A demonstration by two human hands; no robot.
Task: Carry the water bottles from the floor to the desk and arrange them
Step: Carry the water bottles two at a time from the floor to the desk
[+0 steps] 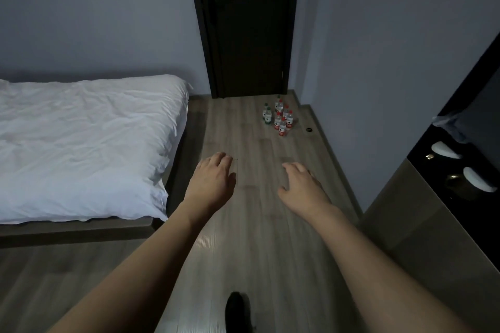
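Observation:
Several clear water bottles (278, 116) stand upright in a cluster on the wood floor by the dark door, some with red caps and labels, some with green. My left hand (213, 175) and my right hand (303, 183) are stretched forward over the floor, palms down, fingers loosely curled and apart, holding nothing. Both hands are well short of the bottles. A dark glossy desk top (422, 154) shows at the right edge.
A bed with white bedding (81, 143) fills the left side. A dark door (249, 34) with a yellow Wi-Fi sign stands at the far end. Two white objects (446, 150) lie on the dark desk surface. A small black round thing (309, 129) lies on the floor. My dark shoe (238, 311) is below.

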